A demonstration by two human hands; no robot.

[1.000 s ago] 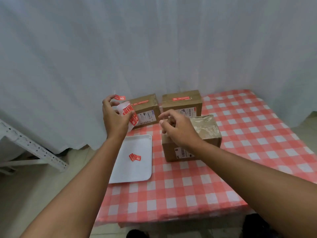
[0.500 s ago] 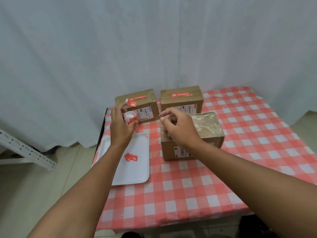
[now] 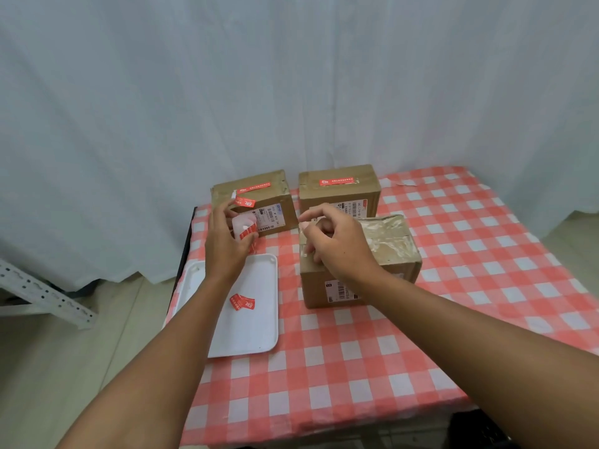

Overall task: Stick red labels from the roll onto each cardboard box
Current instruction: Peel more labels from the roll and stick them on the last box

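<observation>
1. Two hands are up over the table's far left. Your left hand (image 3: 227,244) grips the label roll (image 3: 244,229), fingers curled round it, with one red label (image 3: 245,202) peeled up and standing free above your fingertips, in front of the back-left box (image 3: 256,202).
2. Your right hand (image 3: 337,244) hovers over the near box (image 3: 359,260), fingers loosely curled with thumb and forefinger apart; it holds nothing.
3. The label is likely feather-light, limp and sticky on one face. Take it by a corner or edge, pinching lightly, so it does not fold onto itself or cling to your skin.
4. The roll is light too; a soft grip should do, so you don't crush it.
5. Both forearms reach forward, wrists slightly bent down.
6. The back-left box and the back-right box (image 3: 338,192) each carry a red strip on top; the near box shows none.
7. Spare labels (image 3: 242,301) lie on the white tray (image 3: 259,332), left of the near box.
</observation>
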